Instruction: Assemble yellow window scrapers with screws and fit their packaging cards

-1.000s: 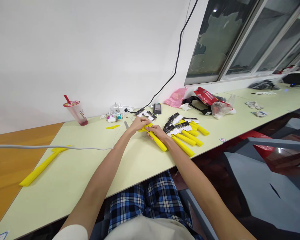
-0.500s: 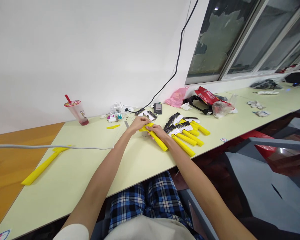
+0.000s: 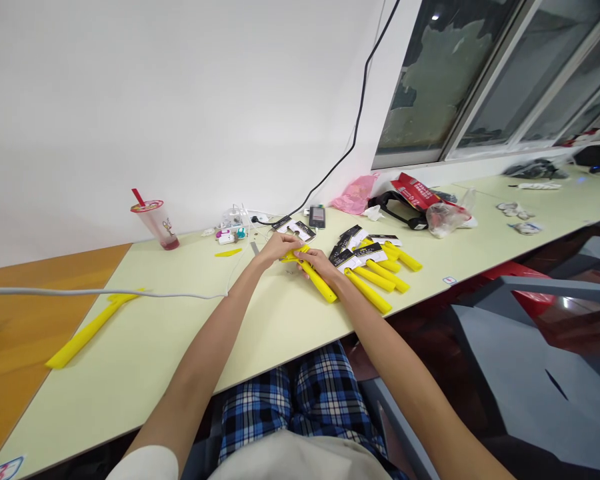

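Observation:
Both of my hands meet over a yellow tool (image 3: 320, 283) with a long straight handle, held just above the table. My left hand (image 3: 279, 248) pinches its head end at the far left. My right hand (image 3: 316, 262) is closed around it where the handle joins the head. Fingers cover most of the head, so its exact kind cannot be made out. Right of my right hand lies a pile of similar yellow handles (image 3: 373, 291) with black-and-white cards (image 3: 370, 254). Behind my hands is another black-and-white card (image 3: 301, 230).
Another yellow tool (image 3: 87, 337) lies at the table's left, under a grey cable (image 3: 160, 293). A flat yellow piece (image 3: 228, 253), a cup with a red straw (image 3: 157, 224), a power strip (image 3: 234, 219) and a dark handheld device (image 3: 317, 216) are near the wall. Bags (image 3: 355, 195) lie right.
The view has shifted very slightly. Both hands keep their hold on the yellow tool, with only tiny finger movement at its head.

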{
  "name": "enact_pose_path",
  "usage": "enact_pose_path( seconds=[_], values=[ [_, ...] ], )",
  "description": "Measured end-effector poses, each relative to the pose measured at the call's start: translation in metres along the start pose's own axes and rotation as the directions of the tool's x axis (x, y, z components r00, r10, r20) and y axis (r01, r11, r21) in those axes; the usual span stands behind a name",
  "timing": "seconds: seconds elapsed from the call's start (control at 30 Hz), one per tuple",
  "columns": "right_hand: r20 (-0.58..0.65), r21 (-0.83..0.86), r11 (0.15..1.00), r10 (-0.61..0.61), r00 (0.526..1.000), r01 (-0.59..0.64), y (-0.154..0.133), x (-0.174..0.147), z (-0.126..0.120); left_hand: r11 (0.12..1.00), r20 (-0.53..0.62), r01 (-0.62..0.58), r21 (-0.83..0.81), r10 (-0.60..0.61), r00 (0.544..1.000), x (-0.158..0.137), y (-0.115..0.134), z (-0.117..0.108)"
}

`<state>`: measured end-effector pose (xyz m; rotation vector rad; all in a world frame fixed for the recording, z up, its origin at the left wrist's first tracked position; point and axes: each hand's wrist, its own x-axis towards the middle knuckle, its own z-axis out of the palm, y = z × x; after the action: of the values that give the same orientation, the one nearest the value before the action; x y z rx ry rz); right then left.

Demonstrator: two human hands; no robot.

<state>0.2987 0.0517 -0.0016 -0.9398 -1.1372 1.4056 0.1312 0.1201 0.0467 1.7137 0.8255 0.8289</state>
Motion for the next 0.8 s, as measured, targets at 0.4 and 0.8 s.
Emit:
enact_pose_path(
  seconds=[0.4, 0.8],
  values=[
    [0.003, 0.015, 1.000, 0.003, 1.000, -0.003, -0.001, 0.001, 0.000, 0.996, -0.008, -0.003, -0.086, 0.002, 1.000, 0.006, -0.012, 0.002],
    [-0.083, 0.063, 0.998, -0.006, 0.997, 0.011, -0.005, -0.001, 0.001, 0.997, 0.124, -0.028, 0.075, 0.018, 0.992, -0.004, 0.006, -0.025]
  ],
)
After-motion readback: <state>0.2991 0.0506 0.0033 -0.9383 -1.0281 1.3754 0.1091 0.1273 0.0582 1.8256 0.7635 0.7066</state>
